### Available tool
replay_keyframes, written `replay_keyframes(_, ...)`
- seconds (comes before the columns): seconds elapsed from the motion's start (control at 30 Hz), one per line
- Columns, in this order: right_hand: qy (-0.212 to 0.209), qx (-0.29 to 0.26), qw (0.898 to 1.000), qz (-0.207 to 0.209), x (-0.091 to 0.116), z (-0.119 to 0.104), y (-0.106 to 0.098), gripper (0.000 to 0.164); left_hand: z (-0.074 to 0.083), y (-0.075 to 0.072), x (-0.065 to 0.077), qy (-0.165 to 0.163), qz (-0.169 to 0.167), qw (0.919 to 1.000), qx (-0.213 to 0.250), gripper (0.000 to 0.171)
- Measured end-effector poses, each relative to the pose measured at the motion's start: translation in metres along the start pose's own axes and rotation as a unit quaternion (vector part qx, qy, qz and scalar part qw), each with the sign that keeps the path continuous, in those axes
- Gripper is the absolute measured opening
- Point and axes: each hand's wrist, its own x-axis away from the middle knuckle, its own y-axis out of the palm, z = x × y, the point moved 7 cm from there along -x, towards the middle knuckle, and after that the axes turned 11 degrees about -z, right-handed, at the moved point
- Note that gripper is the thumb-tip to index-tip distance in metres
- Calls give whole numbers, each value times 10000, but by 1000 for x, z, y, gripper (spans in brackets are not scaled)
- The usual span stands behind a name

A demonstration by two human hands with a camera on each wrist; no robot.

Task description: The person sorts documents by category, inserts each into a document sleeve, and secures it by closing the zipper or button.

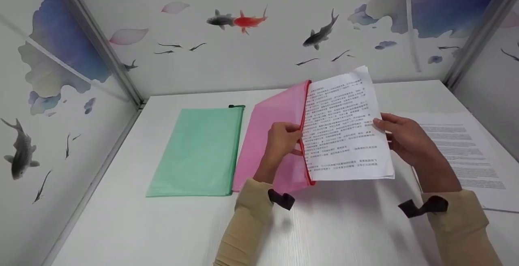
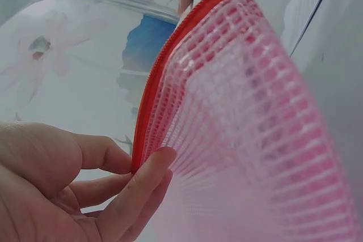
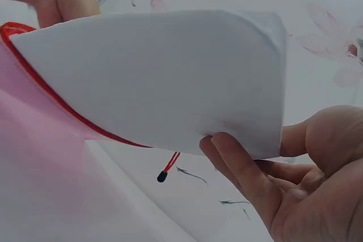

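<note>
My left hand [image 1: 282,142] pinches the red zipper edge [image 2: 148,103] of a pink mesh zip pouch [image 1: 267,136], raised off the table at that edge. A stack of printed paper [image 1: 340,132] sits partly inside the pouch's mouth, most of its width sticking out to the right. The right hand [image 1: 409,138] holds the outer edge of that stack, thumb on the printed face and fingers [image 3: 238,162] behind on the blank back. A red cord zipper pull with a black end [image 3: 163,176] dangles below the pouch in the right wrist view.
A green zip pouch [image 1: 194,152] lies flat on the white table [image 1: 142,229] to the left, beside the pink one. More printed sheets [image 1: 466,156] lie at the right, partly behind the right forearm. White panels printed with fish [image 1: 320,31] enclose the table.
</note>
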Motion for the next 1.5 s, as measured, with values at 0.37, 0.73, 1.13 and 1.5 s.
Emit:
replay_keyframes(0.37,-774,-865,9892,-899,1,-10,12,58,0,-1,-2,-17,71,10000,32,24)
replay_keyframes(0.73,-450,-945,9938,-381,-9,1,24,78,-3,-4,-4,-168,70,9998,109,26)
replay_keyframes(1.13,-310,-895,9950,-303,-18,5,35,77,-4,-6,-3,-194,120,9997,94,26)
replay_keyframes(1.5,-198,-714,9969,-268,-28,4,48,76,-3,-7,-4,-51,129,9991,391,24)
